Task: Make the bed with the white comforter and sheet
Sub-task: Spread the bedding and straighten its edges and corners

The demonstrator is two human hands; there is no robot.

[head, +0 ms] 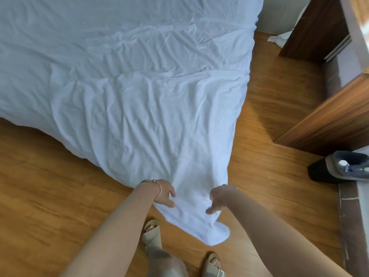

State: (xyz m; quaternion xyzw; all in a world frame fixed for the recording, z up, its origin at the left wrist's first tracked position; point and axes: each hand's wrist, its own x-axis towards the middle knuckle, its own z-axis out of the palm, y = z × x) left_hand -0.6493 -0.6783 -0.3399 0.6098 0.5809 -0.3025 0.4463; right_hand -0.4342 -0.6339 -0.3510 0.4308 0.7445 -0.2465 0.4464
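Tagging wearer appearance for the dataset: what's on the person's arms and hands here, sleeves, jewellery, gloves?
Both forearms are bare, with no sleeves in view and no gloves. The left hand has a thin metal bangle at the wrist, with a small ornate piece on it. The right hand shows no jewellery or watch.

I had both bare arms stretched forward and down, close together. My left hand, a bracelet at its wrist, pinched the white comforter; my right hand gripped it too, thumb pointing downward.
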